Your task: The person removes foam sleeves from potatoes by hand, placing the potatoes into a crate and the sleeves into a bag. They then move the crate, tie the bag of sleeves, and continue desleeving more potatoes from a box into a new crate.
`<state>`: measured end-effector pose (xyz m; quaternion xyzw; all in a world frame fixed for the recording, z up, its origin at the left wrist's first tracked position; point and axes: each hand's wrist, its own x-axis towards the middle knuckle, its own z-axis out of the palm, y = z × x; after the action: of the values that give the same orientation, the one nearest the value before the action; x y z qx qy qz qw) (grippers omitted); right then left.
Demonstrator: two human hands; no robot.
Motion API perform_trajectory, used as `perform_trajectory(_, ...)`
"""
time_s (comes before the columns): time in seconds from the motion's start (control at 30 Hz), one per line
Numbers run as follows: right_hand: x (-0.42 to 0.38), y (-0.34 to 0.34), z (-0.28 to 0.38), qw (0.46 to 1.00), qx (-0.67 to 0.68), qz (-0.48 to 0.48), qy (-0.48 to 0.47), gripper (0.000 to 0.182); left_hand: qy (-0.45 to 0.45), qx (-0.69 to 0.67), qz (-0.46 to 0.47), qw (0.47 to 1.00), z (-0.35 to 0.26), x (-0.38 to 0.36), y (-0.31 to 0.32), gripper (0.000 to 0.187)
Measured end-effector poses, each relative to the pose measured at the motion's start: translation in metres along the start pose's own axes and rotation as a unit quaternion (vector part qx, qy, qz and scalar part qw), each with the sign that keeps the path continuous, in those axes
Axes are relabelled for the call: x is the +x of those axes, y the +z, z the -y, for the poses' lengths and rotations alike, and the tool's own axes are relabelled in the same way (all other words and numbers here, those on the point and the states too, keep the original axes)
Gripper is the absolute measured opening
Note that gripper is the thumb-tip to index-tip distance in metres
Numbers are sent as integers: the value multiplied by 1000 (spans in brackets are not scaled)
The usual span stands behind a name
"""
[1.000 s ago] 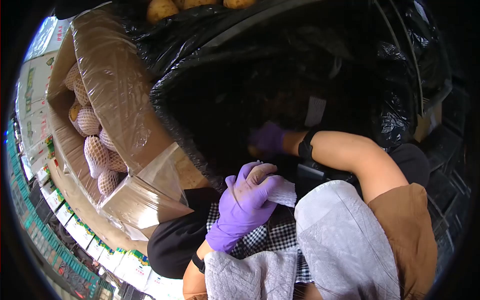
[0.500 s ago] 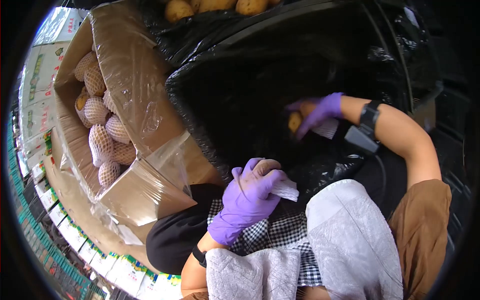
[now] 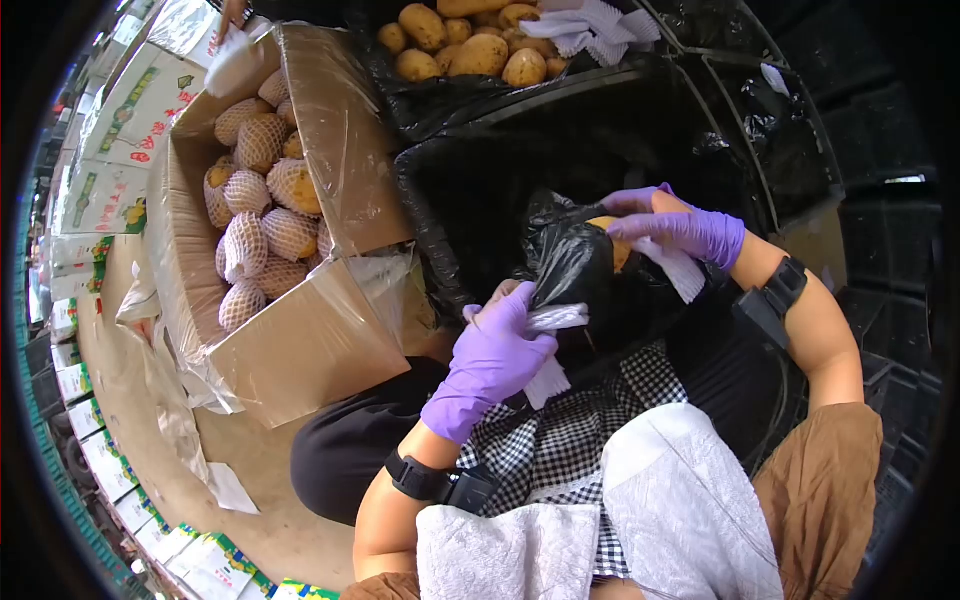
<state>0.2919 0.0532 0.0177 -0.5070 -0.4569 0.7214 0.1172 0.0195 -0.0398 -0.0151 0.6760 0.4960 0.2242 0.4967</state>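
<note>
Left hand (image 3: 495,345), purple glove, was curled round a couple of white foam nets (image 3: 558,318), ends poking out to the right and near side. Gathered black plastic (image 3: 570,255) stood up just beyond its fingertips; probably pinched too, but the overlap made that hard to confirm. Right hand (image 3: 675,230), also purple-gloved, was farther off and to the right, fingers closed on a yellow-brown potato (image 3: 619,252) partly hidden by the plastic. A single foam net (image 3: 680,270) hung out under that palm. Potato was between the two hands, touching the right one, seen against the black-lined container (image 3: 425,215). On the left, an open cardboard box (image 3: 310,345) held a pile of netted potatoes (image 3: 245,245). Loose potatoes (image 3: 480,55) lay at the far side, crumpled foam sleeves (image 3: 590,30) at their right. Black bands (image 3: 420,478) circled both forearms. Checked cloth (image 3: 540,430) and pale towel (image 3: 690,490) showed at the near side.
</note>
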Motion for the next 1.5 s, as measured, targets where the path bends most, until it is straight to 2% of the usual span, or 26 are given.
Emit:
perform_trajectory(0.07,-4,-14,-30,994,-21,86,-63,56,-100,-141,79,982,-16,-1,-16,36)
perform_trajectory(0.1,-4,-8,-33,992,20,120,-40,51,-150,-210,121,959,-22,-1,-19,38)
perform_trajectory(0.17,10,30,-38,970,169,168,43,44,-67,-301,159,938,-18,-4,-7,33)
perform_trajectory(0.23,33,75,-35,941,265,191,90,38,50,-148,202,967,-17,-4,3,32)
perform_trajectory(0.27,44,93,-30,944,252,190,99,37,-10,-170,224,959,-18,-9,5,30)
perform_trajectory(0.3,52,105,-25,978,114,149,92,41,18,-71,214,974,-21,-15,-4,30)
perform_trajectory(0.33,64,102,-33,993,-12,117,2,45,-2,-56,236,970,-19,-20,-8,30)
perform_trajectory(0.37,78,90,-39,983,-138,81,-89,50,-20,-41,256,966,-17,-23,-11,31)
perform_trajectory(0.4,80,74,-27,958,-286,21,-24,52,4,16,274,962,-28,-23,-22,40)
perform_trajectory(0.43,82,54,-29,904,-424,-49,-28,45,28,23,263,964,-27,-28,-19,39)
perform_trajectory(0.47,80,34,-31,798,-586,-137,-29,36,14,28,311,950,-22,-27,-14,39)
perform_trajectory(0.5,84,17,-28,758,-635,-148,24,30,1,33,359,933,-18,-25,-9,40)
perform_trajectory(0.57,81,-5,-30,791,-585,-164,-73,28,-9,114,357,927,-19,-26,-2,40)
perform_trajectory(0.63,95,-2,-32,809,-547,-139,-162,26,-12,163,348,923,-20,-30,-1,40)
perform_trajectory(0.73,146,1,-85,827,-538,-102,-132,27,-8,198,301,933,-19,-32,-9,39)
perform_trajectory(0.77,168,-1,-108,788,-608,-100,9,28,-10,211,270,939,-18,-34,-14,38)
perform_trajectory(0.83,175,-3,-135,704,-697,-115,80,32,-12,229,219,948,-17,-36,-26,36)
perform_trajectory(0.9,179,-20,-162,786,-554,-266,65,38,-7,237,180,955,-17,-33,-39,35)
perform_trajectory(0.93,170,-28,-170,769,-587,-250,43,45,0,247,160,956,-16,-32,-44,33)
perform_trajectory(1.03,154,-58,-195,761,-557,-306,-128,47,-47,294,145,944,-22,-25,-55,33)
perform_trajectory(1.07,148,-59,-177,784,-529,-322,-39,47,-38,285,135,948,-17,-24,-54,34)
perform_trajectory(1.17,160,-89,-199,792,-492,-357,-55,42,-60,282,132,948,-12,-17,-54,35)
perform_trajectory(1.27,175,-119,-182,910,-311,-237,136,41,-64,304,119,943,-10,-11,-58,40)
perform_trajectory(1.43,163,-60,-184,850,-446,-279,-22,30,-70,329,125,933,-11,-9,-56,42)
perform_trajectory(1.47,141,-47,-194,864,-488,-117,-38,29,-68,327,120,935,-13,-7,-55,39)
perform_trajectory(1.5,123,-35,-191,854,-516,48,-53,28,-66,325,115,936,-16,-4,-56,36)
